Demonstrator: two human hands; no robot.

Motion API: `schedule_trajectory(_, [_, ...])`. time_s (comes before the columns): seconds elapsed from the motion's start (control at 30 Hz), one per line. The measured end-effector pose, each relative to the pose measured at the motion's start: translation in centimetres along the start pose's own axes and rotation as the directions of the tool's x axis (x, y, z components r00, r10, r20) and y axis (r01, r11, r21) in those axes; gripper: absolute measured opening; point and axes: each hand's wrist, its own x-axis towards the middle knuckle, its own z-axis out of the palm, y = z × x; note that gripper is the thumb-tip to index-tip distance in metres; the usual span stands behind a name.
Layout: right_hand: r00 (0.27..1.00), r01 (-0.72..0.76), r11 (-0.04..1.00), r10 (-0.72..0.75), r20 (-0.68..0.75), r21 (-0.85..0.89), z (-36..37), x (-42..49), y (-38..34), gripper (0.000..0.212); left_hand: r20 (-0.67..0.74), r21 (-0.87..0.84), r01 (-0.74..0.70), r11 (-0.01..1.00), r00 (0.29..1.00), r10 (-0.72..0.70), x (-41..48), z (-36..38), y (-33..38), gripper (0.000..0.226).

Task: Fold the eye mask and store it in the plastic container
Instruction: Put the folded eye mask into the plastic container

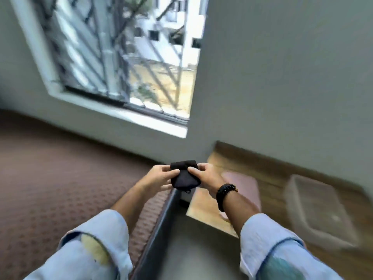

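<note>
Both the left hand (160, 176) and the right hand (207, 177) pinch the bunched black fabric eye mask (184, 174) in mid-air, well left of the clear rectangular plastic container (319, 211) on the wooden table (268, 178).

A domestic room is indicated: a brown patterned carpet (50, 178) at the left, plain grey walls (282, 77), a white-framed barred window (113, 63) at upper left, and a light wooden desk (270, 178) at lower right.

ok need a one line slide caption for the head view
Both hands, left and right, hold a folded black eye mask in mid-air, the clear plastic container on the wooden table at right.
</note>
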Motion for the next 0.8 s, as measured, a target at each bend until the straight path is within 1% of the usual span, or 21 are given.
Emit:
schedule_trajectory(0.07, [0.99, -0.027, 0.998, 0.034, -0.137, 0.053, -6.4, -2.8, -0.4, 0.021, 0.098, 0.005, 0.0, 1.0, 0.995, 0.0, 0.3, 6.6, 2.1, 0.014])
schedule_trajectory(0.13, [0.972, -0.041, 0.998, 0.049, -0.231, 0.04, -11.7, -5.3, -0.3, 0.025, 0.124, 0.05, -0.03, 0.998, 0.992, 0.023, 0.4, 12.4, 3.5, 0.014])
schedule_trajectory(0.23, [0.947, -0.083, 0.996, 0.091, -0.309, 0.039, -18.7, -9.9, 0.2, 0.023, 0.174, 0.118, -0.047, 0.992, 0.984, 0.026, -0.4, 20.4, 4.5, 0.01])
schedule_trajectory(0.3, [0.935, -0.112, 0.991, 0.131, -0.33, 0.076, -22.2, -12.5, 0.8, 0.011, 0.198, 0.123, -0.059, 0.991, 0.98, 0.034, -1.0, 24.2, 4.5, 0.011])
schedule_trajectory(0.4, [0.911, -0.149, 0.967, 0.215, -0.351, 0.206, -26.9, -16.2, 2.2, 0.011, 0.226, 0.151, -0.086, 0.985, 0.973, 0.05, -2.0, 29.7, 4.0, 0.022])
schedule_trajectory(0.43, [0.899, -0.163, 0.963, 0.234, -0.37, 0.213, -28.1, -17.1, 2.7, 0.009, 0.236, 0.171, -0.091, 0.981, 0.971, 0.049, -2.3, 31.1, 3.7, 0.025])
schedule_trajectory(0.5, [0.862, -0.192, 0.962, 0.26, -0.435, 0.193, -30.6, -19.1, 3.9, 0.013, 0.266, 0.184, -0.079, 0.98, 0.963, 0.027, -3.0, 34.3, 3.1, 0.029])
schedule_trajectory(0.6, [0.822, -0.196, 0.959, 0.274, -0.5, 0.204, -34.0, -20.9, 6.0, 0.014, 0.292, 0.184, -0.045, 0.982, 0.956, -0.011, -3.5, 38.3, 2.1, 0.03])
schedule_trajectory(0.67, [0.82, -0.191, 0.955, 0.281, -0.499, 0.226, -35.8, -21.5, 7.1, 0.014, 0.275, 0.193, -0.024, 0.981, 0.961, -0.031, -3.4, 40.5, 1.6, 0.033])
schedule_trajectory(0.8, [0.847, -0.204, 0.955, 0.283, -0.45, 0.217, -37.8, -20.2, 8.7, 0.016, 0.207, 0.162, 0.037, 0.986, 0.976, -0.071, -1.7, 42.6, 0.4, 0.046])
